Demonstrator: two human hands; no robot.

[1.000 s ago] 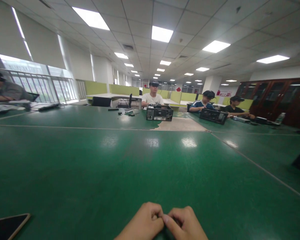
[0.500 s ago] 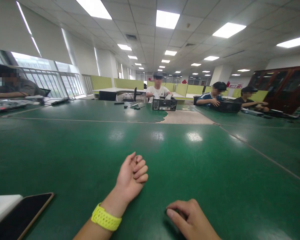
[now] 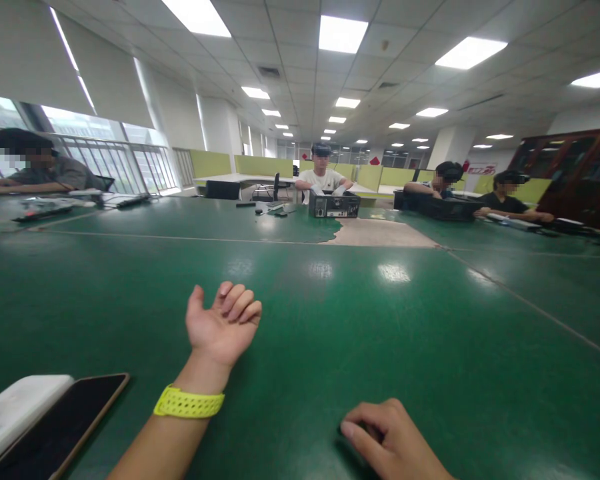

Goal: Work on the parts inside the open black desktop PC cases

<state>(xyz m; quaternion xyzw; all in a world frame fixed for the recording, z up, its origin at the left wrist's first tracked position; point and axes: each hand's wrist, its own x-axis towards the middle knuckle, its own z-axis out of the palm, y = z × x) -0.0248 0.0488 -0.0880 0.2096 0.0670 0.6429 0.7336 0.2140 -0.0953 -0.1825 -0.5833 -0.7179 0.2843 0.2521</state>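
Note:
My left hand (image 3: 224, 323) is held palm up over the green table (image 3: 300, 373). Its fingers are loosely bent, the thumb stands away from them, and the palm holds nothing. A bright yellow perforated watch strap (image 3: 189, 403) circles that wrist. Lower right, my right hand (image 3: 390, 433) rests knuckles up at the tabletop. Its fingers curl under and the thumb lies close to the forefinger; no object shows in it. To the left of my left forearm lies a dark-screened phone (image 3: 63, 430), beside a white flat object (image 3: 23, 413) cut off by the frame edge.
Across the table a person (image 3: 321, 177) in a white shirt reaches into a computer case (image 3: 334, 205). Small dark items (image 3: 270, 211) lie left of it. More people sit at the left (image 3: 63, 167) and right (image 3: 510, 197). Tan bare surface (image 3: 385, 233) shows where the green covering is torn.
My left hand has moved left, turned its palm further up and spread its thumb away from the fingers. My right hand has hardly moved. The view has shifted slightly left.

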